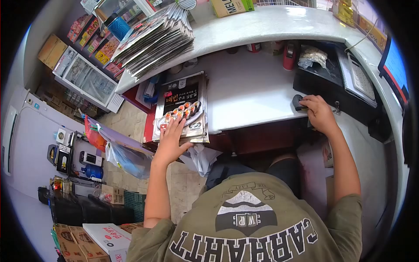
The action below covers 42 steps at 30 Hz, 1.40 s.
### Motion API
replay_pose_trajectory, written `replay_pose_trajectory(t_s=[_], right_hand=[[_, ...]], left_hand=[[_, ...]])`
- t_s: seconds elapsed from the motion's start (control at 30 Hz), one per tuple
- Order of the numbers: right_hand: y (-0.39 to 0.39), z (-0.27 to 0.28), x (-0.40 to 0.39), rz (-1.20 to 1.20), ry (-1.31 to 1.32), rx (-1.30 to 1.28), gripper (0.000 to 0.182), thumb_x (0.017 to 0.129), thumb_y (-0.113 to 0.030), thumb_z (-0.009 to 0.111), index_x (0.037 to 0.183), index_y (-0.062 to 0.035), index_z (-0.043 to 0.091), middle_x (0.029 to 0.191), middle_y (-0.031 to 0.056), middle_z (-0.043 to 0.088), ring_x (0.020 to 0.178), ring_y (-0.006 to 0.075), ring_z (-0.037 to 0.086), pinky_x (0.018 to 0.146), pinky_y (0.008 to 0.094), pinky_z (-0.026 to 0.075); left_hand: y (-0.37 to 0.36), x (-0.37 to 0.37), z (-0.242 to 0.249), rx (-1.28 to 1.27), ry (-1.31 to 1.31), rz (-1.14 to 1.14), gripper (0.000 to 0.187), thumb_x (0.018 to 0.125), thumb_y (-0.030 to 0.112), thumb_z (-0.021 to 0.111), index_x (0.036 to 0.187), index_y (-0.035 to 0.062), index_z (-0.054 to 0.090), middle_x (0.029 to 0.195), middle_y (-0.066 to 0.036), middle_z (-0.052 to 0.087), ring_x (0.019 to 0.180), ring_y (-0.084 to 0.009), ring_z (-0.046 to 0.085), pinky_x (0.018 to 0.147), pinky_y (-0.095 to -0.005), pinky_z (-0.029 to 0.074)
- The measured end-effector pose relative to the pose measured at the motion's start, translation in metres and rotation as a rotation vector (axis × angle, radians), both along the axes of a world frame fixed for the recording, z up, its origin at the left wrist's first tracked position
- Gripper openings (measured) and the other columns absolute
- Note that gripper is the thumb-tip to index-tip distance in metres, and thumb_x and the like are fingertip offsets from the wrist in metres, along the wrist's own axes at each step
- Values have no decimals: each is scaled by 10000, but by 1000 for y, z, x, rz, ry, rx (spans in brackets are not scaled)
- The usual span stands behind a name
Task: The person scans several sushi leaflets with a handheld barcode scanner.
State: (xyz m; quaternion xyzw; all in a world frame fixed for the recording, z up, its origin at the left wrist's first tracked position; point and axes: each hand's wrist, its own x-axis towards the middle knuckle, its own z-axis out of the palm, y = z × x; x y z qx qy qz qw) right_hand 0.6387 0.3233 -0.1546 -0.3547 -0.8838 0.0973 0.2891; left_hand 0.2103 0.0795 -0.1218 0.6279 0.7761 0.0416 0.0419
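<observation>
Here, at the left of the counter, the left hand lies flat and spread on a stack of seaweed packets, fingers pressing its near edge and grasping nothing. The stack sits at the left edge of the white counter, overhanging it slightly on the near side. The top packet is glossy black with Korean lettering and a row of sushi rolls pictured across it; the packets below are fanned out unevenly, corners not lined up. Beyond it, on the raised ledge, a second pile of packets leans in a slanted heap.

The likely trouble lies here: the packets look slick and loosely stacked, so a push from the palm could slide the upper ones off the counter edge toward the floor and the plastic bags below.

Further right, the right hand is curled over a small dark device, apparently a handheld scanner, gripping it at the counter's right end just beside the black cash drawer. A calculator rests on the drawer, and a blue screen stands at the far right.
</observation>
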Motion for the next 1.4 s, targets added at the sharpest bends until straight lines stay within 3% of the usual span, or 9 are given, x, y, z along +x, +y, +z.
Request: replay_pose_trajectory(t_s=[0.3,0.47,0.57,0.7,0.77,0.93,1.03,1.23,1.4], right_hand=[[-1,-2,-1,-26,-11,23,309,770,30,549,1023,-63,701,1110,76,654,1032,290,588,919,393,494],[-3,-2,-3,-36,-7,26,304,772,30,549,1021,-56,701,1107,81,659,1029,292,591,918,393,494],[-5,-1,-4,-45,-12,41,303,772,29,546,1021,-48,699,1098,81,661,1021,296,591,911,394,495],[3,-8,-4,-29,67,8,289,787,41,561,1031,-41,692,1098,97,661,1025,290,603,917,369,493],[16,-17,-5,4,407,-25,289,798,62,579,1053,-32,680,1104,111,661,1050,270,617,933,338,481],[-10,17,-40,71,601,-70,306,799,69,594,1086,-13,662,1136,144,650,1084,273,618,961,339,466],[-32,13,-76,194,406,-22,371,760,52,572,1103,-56,666,1165,147,635,1118,327,572,996,406,439],[-33,3,-156,586,-28,130,315,730,-52,628,1034,-87,701,1144,83,666,1054,300,603,940,390,488],[78,-3,-179,-90,-348,139,346,775,-112,614,1110,-135,699,1173,98,652,1106,299,599,931,400,500]], left_hand=[[-20,-29,3,289,-312,-94,456,891,170,636,1339,120,568,1394,-93,548,1368,-310,421,1145,-408,289],[-11,-9,23,870,-340,168,285,1015,195,527,1192,9,651,1101,-121,700,1020,-169,642,902,-279,467],[7,10,34,980,-387,210,265,1003,171,543,1173,4,661,1063,-124,709,975,-191,662,871,-291,486],[49,73,13,936,-60,-413,342,858,24,612,1193,68,665,1145,-137,687,1043,-308,657,877,-418,499],[67,114,-7,816,-84,-537,366,835,27,611,1194,81,662,1147,-109,687,1067,-290,648,889,-421,483],[93,156,-76,570,117,-549,502,868,223,640,1353,156,529,1385,-97,526,1275,-285,487,1022,-514,380],[95,157,-83,578,14,-514,519,864,272,646,1351,141,524,1425,-97,479,1318,-307,428,1061,-536,327],[90,151,-100,513,-35,-466,519,813,286,675,1271,79,543,1337,-121,510,1277,-314,437,1079,-539,291],[89,146,-89,538,-15,-490,742,758,254,690,1449,181,428,1504,-72,403,1391,-276,355,1114,-533,250]])
